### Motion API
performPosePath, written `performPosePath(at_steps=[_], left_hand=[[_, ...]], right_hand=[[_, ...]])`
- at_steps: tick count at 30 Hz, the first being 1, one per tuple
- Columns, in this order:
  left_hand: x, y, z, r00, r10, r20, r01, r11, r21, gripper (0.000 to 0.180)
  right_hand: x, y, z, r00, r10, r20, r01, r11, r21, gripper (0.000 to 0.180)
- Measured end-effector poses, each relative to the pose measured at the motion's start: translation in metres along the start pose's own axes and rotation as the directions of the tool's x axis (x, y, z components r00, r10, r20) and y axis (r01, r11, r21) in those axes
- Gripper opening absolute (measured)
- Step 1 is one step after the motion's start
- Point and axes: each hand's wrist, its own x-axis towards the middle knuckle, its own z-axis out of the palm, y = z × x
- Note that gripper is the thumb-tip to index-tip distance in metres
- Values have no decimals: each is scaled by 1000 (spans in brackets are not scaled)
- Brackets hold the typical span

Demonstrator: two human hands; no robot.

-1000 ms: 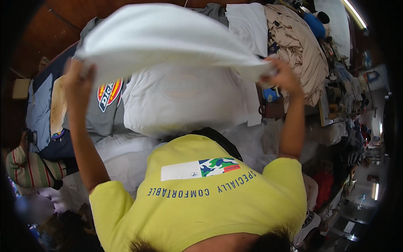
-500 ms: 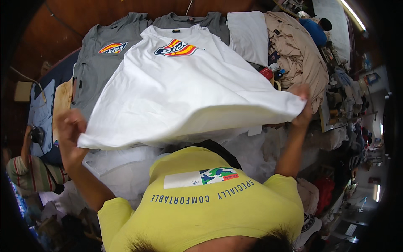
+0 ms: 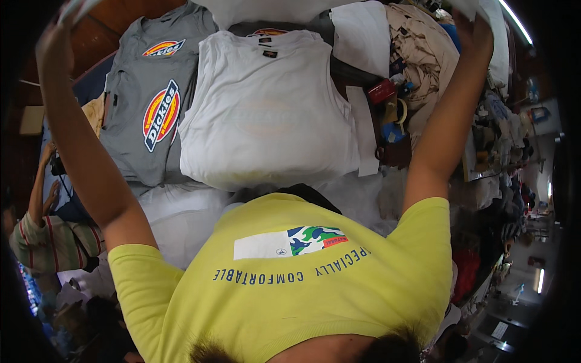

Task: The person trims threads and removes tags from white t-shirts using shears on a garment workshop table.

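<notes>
Both my arms are stretched forward and raised, lifting a white shirt whose lower part shows along the top edge; most of it is out of view. My left hand is closed on one corner of it at the upper left. At the upper right my right hand grips the opposite corner. Below and between my arms, a white sleeveless shirt lies flat in front of me, back side up, with dark neck labels. Grey shirts with a red, yellow and blue print lie to its left.
Beige cloth is heaped at the right, near a red object and a tape roll. A folded white cloth lies at the back. Translucent plastic spreads near my body. At the far left sits another person in a striped shirt.
My hands have swung up and away from me, carrying the white shirt toward the top edge. The white sleeveless shirt and more of the grey shirts beneath are now uncovered.
</notes>
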Motion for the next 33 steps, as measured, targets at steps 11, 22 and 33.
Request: performPosePath(at_steps=[11, 22, 33], left_hand=[[-355, -120, 0, 582, -776, 243, 750, 628, 209, 18], [-404, -127, 2, 786, -610, -99, 600, 715, 359, 16], [-411, -86, 25, 920, -386, -72, 308, 596, 742, 32]], right_hand=[[-398, 204, -39, 687, 616, -386, -688, 722, -72, 29], [-437, 229, -34, 746, 385, -544, -591, 760, -272, 27], [-459, 216, 10, 997, 46, -57, -64, 187, -980, 41]])
